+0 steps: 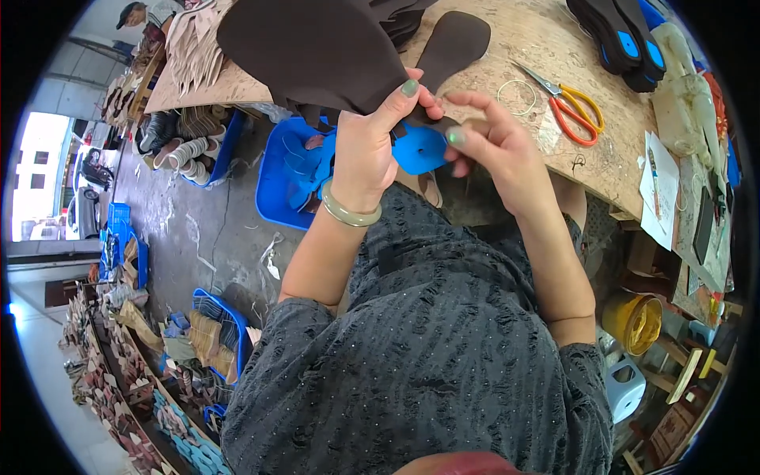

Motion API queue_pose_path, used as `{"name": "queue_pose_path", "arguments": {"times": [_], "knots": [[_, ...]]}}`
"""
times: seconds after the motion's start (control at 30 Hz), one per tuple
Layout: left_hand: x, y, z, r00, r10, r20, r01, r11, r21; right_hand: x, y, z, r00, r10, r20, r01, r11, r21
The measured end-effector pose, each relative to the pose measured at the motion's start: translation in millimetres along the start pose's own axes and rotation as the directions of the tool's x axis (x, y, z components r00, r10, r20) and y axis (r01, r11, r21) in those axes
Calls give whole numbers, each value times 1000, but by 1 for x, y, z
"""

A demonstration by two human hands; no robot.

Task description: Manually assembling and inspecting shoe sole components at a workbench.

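My left hand, with a bangle at its wrist, grips a dark brown insole between thumb and fingers above the front of the bench. Close to its right side, my right hand has its thumb bent against curled fingers at the end of a dark strip-like edge; what it pinches is partly hidden. A blue rounded pad with a small dark mark shows just below and between both hands. Another dark insole lies on the wooden bench behind them.
On the bench lie scissors with orange and yellow handles, a rubber band and dark insoles with blue patches. A blue bin of blue pieces stands below. Farther off are a yellow bucket and a light stool.
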State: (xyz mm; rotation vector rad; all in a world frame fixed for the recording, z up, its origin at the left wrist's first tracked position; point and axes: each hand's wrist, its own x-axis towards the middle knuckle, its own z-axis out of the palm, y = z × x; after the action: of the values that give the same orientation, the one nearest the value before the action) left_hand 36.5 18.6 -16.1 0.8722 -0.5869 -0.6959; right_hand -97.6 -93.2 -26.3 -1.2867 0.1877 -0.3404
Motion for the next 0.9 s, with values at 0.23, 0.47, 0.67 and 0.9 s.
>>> {"name": "queue_pose_path", "arguments": {"times": [0.23,0.47,0.67,0.9], "knots": [[-4,1,5,995,95,-16,-96,980,-177,3,2,10,793,-606,-66,455,660,-597],[-11,4,6,995,92,35,-81,969,-232,-3,15,7,800,-593,-93,451,696,-559],[-13,5,9,994,99,45,-86,969,-230,-9,12,11,878,-439,-190,360,869,-340],[-13,10,12,993,115,30,-105,965,-242,-12,7,15,903,-391,-176,325,892,-314]]}}
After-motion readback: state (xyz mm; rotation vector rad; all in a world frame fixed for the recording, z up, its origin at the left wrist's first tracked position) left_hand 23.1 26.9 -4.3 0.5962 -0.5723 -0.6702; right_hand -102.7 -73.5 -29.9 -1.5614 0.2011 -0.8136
